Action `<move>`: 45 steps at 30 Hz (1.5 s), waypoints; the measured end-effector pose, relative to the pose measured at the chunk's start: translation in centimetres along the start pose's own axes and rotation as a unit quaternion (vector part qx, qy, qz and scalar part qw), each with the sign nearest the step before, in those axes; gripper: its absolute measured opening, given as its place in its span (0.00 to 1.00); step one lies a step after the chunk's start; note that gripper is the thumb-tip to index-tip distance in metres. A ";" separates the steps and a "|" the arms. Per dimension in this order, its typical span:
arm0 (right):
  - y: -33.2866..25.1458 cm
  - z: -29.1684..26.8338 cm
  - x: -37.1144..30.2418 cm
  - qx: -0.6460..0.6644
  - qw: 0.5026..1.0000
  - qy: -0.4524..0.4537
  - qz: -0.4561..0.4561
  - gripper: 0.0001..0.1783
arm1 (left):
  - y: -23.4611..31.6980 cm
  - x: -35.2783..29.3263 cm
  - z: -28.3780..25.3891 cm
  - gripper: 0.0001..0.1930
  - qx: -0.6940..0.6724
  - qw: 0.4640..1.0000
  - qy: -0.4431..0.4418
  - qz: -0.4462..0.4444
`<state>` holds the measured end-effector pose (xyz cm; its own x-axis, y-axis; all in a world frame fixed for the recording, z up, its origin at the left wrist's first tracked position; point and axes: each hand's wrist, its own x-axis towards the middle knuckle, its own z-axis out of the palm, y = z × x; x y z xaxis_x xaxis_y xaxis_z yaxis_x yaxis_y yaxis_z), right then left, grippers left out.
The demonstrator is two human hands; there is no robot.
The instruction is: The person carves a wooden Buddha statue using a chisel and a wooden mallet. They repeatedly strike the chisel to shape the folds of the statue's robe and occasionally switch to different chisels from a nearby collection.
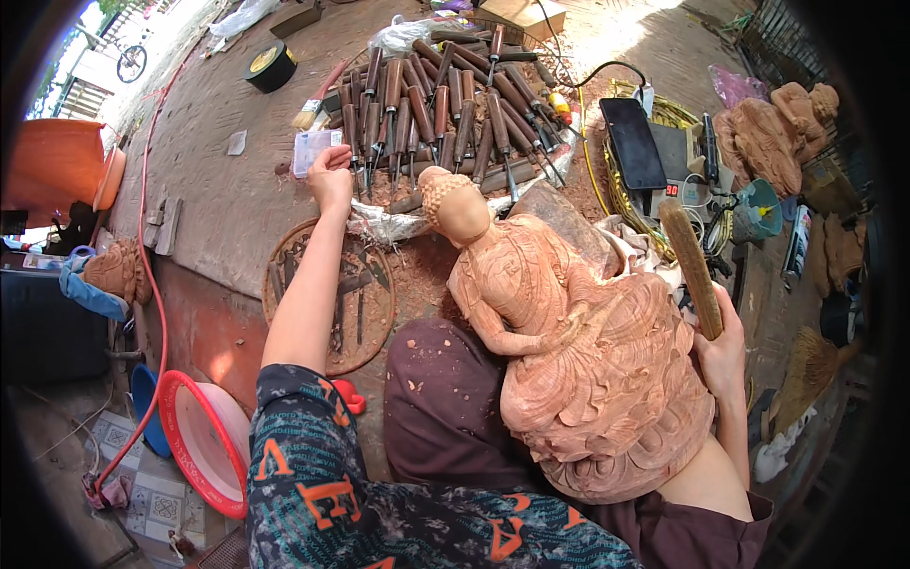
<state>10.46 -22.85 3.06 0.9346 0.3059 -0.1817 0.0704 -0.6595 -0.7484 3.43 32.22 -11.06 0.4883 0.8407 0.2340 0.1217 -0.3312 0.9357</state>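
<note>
A carved wooden seated figure (588, 351) with a knobbed head leans across my lap, its head toward the tools. My right hand (722, 346) is closed round the lower end of a worn wooden stick (690, 261), just right of the figure. My left arm reaches forward, and my left hand (330, 178) is closed with curled fingers beside a small clear plastic box (316, 147). What those fingers hold, if anything, is hidden. Close by, many wood-handled carving chisels (417, 109) lie heaped, blades mostly toward me.
A round tray (275, 251) of metal blades lies below my left forearm. Back right are a phone (632, 142), a coiled yellow cable (621, 194) and other carvings (758, 142). A red hose (152, 256) and a red-rimmed basin (190, 417) are at left; a brush (313, 109) lies near the chisels.
</note>
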 end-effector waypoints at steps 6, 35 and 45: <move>-0.8 0.0 -0.2 0.025 0.999 -0.006 0.026 0.33 | 1.9 -1.7 0.5 0.25 0.000 0.997 -0.063 -0.040; 0.3 0.1 0.0 -0.022 0.996 0.015 -0.089 0.31 | 5.8 -8.0 1.7 0.13 0.244 0.942 -0.174 0.154; -1.0 -0.1 -0.2 -0.008 1.000 0.001 -0.003 0.32 | 5.9 -9.0 2.5 0.11 0.212 0.953 -0.145 0.162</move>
<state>10.26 -22.27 3.88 0.9349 0.3083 -0.1755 0.0816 -0.6683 -0.7394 1.88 21.66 -8.32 0.7702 0.5315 0.3525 0.2316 -0.7480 0.6220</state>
